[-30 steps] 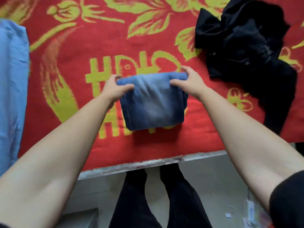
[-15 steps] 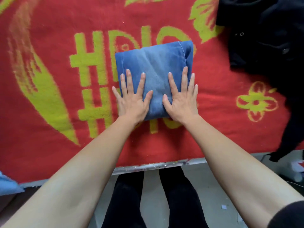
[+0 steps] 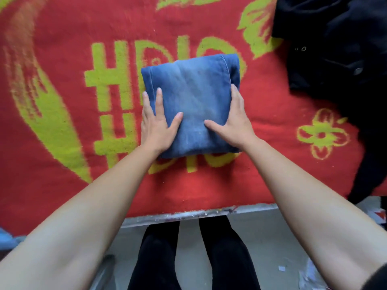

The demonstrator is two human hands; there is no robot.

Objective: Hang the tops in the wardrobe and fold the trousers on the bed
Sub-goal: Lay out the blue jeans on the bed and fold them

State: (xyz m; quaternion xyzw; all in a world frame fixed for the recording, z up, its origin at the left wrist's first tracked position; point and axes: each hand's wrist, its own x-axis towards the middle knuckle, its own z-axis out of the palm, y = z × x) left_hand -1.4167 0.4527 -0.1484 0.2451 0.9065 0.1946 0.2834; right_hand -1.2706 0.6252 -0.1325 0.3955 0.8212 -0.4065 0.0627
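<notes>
Near the front edge of the bed (image 3: 272, 181), on its red and yellow-green blanket, the blue jeans (image 3: 194, 95) lie folded into a compact, roughly square bundle. The left hand (image 3: 156, 122) lies flat along the bundle's left side, fingers straight and thumb spread across the top. The right hand (image 3: 233, 124) mirrors it on the right side, fingers along that edge and thumb on the denim. Neither hand is clenched; both seem to press and square the stack rather than grip it.

As I judge it, the trouser-folding step is at its finish: the folds are made and the hands are tidying the edges. A black garment (image 3: 335, 49) with buttons lies crumpled toward the far right corner, apart from the jeans, and a sliver of light blue cloth (image 3: 7, 237) shows at the left edge. The next move likely calls for letting go of the denim without disturbing the folds, then reaching right for the black piece, which looks like a top for the wardrobe.
</notes>
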